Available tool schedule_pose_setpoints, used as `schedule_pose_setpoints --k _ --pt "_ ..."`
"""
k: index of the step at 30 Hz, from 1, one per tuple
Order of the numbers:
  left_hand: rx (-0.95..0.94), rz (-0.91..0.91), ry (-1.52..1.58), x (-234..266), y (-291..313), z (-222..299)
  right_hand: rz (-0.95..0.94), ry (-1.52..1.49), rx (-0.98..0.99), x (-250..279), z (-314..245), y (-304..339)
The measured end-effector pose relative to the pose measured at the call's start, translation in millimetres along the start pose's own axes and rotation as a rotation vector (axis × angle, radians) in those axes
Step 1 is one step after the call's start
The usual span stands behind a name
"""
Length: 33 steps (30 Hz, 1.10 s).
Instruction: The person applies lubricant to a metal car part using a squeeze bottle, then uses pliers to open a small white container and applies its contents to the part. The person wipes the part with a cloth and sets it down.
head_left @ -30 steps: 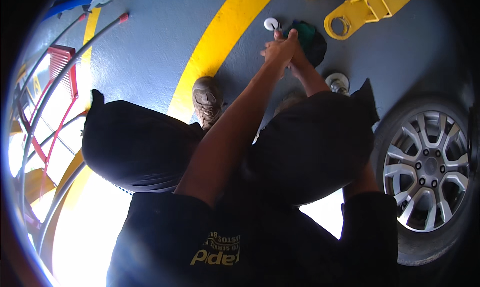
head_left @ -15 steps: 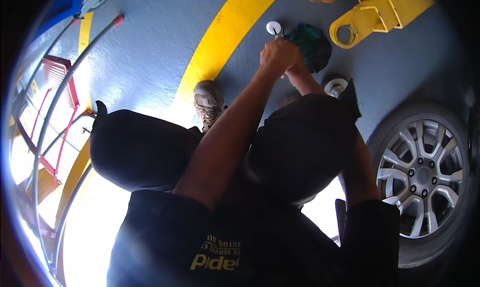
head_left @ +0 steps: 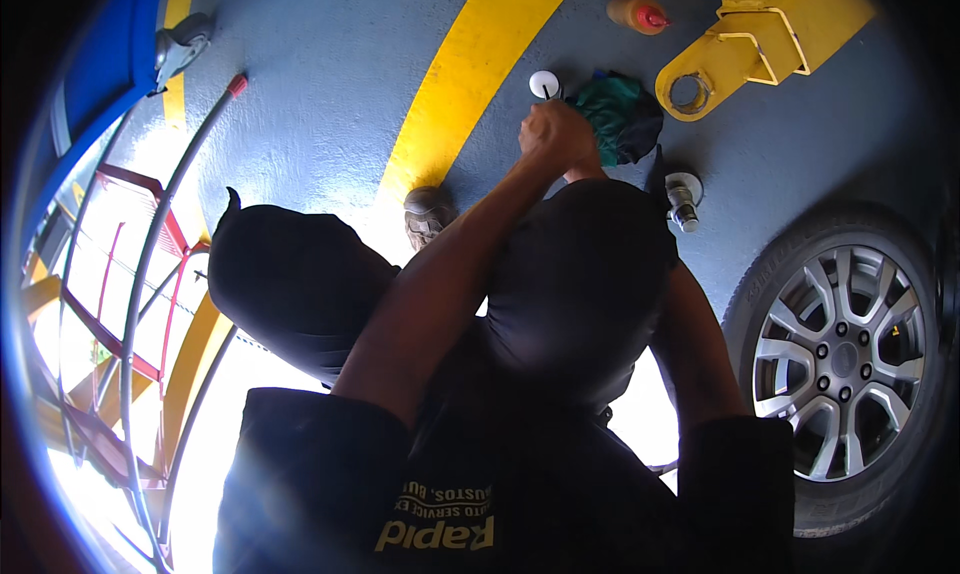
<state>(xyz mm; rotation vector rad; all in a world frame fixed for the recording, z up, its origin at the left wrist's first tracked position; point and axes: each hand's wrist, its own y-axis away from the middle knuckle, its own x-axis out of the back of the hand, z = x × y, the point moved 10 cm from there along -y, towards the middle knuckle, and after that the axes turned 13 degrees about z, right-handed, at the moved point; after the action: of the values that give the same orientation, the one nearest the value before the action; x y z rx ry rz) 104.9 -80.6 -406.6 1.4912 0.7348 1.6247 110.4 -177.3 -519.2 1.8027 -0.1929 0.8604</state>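
My left hand [head_left: 556, 134] is closed above the floor, beyond my knees, its knuckles toward me. What it grips is hidden under the fingers. Just past the fist lies a small white round piece [head_left: 543, 84], with a thin dark rod reaching from it toward the hand. Behind the left hand and my right knee, my right hand [head_left: 585, 170] shows only a sliver near the wrist; its fingers are out of sight. A crumpled green and dark cloth [head_left: 618, 119] lies immediately right of both hands.
An orange bottle with a red cap [head_left: 638, 16] lies at the top. A yellow steel bar [head_left: 690, 89] with a ring end lies right of the cloth. Nearby is a metal fitting [head_left: 684, 202]. A car wheel [head_left: 845, 359] stands right; a red rack [head_left: 150, 199] stands left.
The view has shifted, so floor things sit slightly lower. My right knee now covers more of my right hand, and the metal fitting shows more fully. Both hands stay together by the white piece.
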Motion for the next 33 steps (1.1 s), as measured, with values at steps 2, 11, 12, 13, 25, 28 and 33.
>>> schedule_pose_setpoints --k 2,11,12,13,25,28,33 --pt "0.014 0.024 0.044 -0.1 -0.1 1.1 0.021 -0.03 0.02 0.3 -0.1 3.2" --pt "-0.004 0.06 0.17 7.4 18.5 5.9 0.175 -0.569 0.123 -1.6 32.0 9.4" --pt "-0.008 0.069 0.185 13.8 25.8 10.2 0.17 -0.663 0.093 -10.0 39.0 2.6" --pt "-0.031 0.081 0.193 15.5 25.6 8.8 0.157 -0.745 0.086 -7.5 35.0 -1.6" --pt "-0.145 0.222 0.604 126.2 20.5 13.3 0.012 -0.988 0.235 233.7 -42.2 99.2" --pt "-0.559 0.19 1.115 243.8 120.8 85.0 0.006 -0.871 0.423 338.6 -73.4 152.4" --pt "-0.932 0.106 0.983 356.5 237.0 132.8 0.287 -0.704 0.628 473.4 -149.5 262.7"
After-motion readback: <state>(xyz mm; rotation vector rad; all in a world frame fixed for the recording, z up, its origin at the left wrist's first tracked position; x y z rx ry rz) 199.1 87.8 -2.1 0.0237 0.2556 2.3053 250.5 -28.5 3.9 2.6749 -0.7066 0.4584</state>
